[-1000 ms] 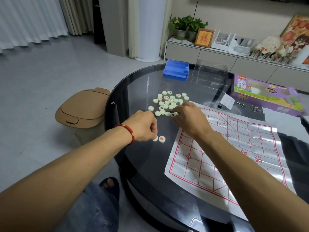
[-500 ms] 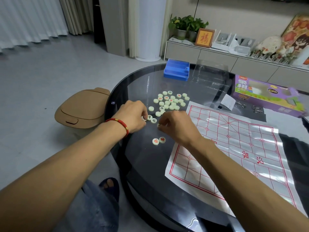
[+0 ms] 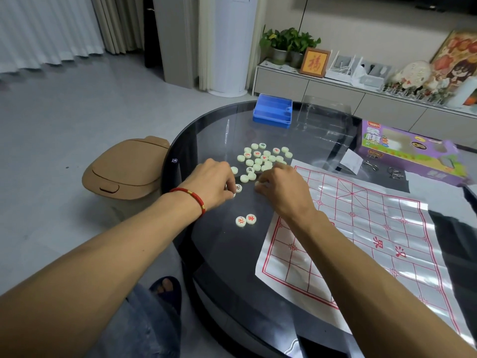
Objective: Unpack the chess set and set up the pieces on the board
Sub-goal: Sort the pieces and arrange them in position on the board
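Left hand (image 3: 215, 182) pinches a black-marked piece (image 3: 238, 188) and right hand (image 3: 280, 186) curls over another, its grip hidden; sort face-up toward the two red pieces (image 3: 245, 220) below both hands.

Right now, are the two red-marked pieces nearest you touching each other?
Touching. The head view shows the two red-marked pieces side by side on the glass table, rims meeting with no dark gap between them.

Grey tile floor (image 3: 64, 120) running out to 10 o'clock, white curtains (image 3: 44, 29) hanging at 11, white column unit (image 3: 227, 42) standing at 12, low grey cabinet (image 3: 361, 96) sitting against the beige wall (image 3: 374, 24) at 1, round dark glass table (image 3: 232, 254) filling centre.
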The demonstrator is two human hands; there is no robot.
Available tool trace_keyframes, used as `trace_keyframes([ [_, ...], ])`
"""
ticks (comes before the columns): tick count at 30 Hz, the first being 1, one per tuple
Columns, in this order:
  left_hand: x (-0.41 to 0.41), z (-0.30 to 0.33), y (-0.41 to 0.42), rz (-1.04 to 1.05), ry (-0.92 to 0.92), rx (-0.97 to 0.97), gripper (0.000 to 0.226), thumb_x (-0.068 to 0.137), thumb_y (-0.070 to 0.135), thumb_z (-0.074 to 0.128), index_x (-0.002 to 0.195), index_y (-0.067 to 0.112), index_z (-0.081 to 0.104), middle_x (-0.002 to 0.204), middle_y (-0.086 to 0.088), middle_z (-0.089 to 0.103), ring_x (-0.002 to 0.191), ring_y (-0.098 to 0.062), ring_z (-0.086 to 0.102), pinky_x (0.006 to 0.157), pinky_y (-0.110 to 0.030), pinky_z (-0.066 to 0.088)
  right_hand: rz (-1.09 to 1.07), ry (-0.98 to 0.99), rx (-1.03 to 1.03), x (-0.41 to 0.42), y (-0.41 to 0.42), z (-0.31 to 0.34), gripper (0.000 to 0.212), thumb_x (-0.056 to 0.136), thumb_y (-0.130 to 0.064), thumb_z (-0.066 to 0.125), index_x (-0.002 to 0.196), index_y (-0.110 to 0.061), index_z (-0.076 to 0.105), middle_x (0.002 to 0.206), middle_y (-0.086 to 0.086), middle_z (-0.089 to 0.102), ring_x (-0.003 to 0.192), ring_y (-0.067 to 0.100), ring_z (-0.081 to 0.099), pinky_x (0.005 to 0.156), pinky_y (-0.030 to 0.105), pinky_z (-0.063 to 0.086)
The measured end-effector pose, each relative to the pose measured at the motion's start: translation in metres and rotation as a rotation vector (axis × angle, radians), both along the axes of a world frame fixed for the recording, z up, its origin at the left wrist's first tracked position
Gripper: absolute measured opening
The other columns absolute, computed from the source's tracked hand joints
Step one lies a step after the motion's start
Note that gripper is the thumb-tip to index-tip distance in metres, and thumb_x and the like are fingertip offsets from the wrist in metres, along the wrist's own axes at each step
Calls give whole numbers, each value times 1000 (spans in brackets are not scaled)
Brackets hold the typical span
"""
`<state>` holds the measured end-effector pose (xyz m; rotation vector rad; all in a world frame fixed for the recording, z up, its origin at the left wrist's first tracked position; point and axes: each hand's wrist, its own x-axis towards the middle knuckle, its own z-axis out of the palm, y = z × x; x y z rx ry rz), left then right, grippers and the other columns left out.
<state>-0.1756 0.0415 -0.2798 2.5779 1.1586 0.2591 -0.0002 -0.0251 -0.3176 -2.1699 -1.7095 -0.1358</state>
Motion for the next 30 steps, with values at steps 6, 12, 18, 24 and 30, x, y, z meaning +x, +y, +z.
trace_keyframes([
  [6, 0, 1, 6, 28, -40, 11, 12, 84, 13, 74, 89, 22, 79, 82, 3, 69, 84, -18, 67, 73, -25, 50, 13, 326, -86, 3, -5, 9, 23, 94, -22, 64, 79, -8, 74, 77, 10, 73, 74, 27, 66, 69, 41, 56],
  [12, 2, 3, 1, 24, -221, -80, 8, 79, 21, 79, 86, 25, 79, 70, 14, 66, 75, -4, 65, 76, -22, 53, 48, 554, -142, 2, -19, 23, 28, 98, -26, 63, 78, -11, 76, 75, -1, 72, 65, 8, 59, 59, 21, 41],
  [18, 8, 8, -7, 23, -314, -237, 9, 76, 26, 84, 83, 26, 79, 71, 10, 73, 72, -1, 69, 71, -17, 56, 174, 676, -145, -7, -23, 26, 29, 98, -33, 63, 82, -12, 76, 74, -4, 71, 64, 6, 59, 62, 20, 47],
  [24, -19, 13, 21, 169, -89, -173, 10, 70, 19, 84, 68, 24, 77, 63, 10, 71, 68, -7, 68, 74, -25, 57, 25, 164, -1, 1, -5, 8, 15, 93, -19, 59, 94, -14, 74, 90, 6, 72, 81, 26, 64, 67, 37, 54],
  [30, -25, 1, 21, 173, -92, -235, 9, 75, 13, 79, 68, 19, 77, 57, 0, 71, 48, -8, 66, 52, -12, 47, 84, -12, -58, -3, 3, 1, 17, 95, -23, 57, 95, -19, 73, 103, 3, 56, 89, 27, 57, 64, 37, 48],
])
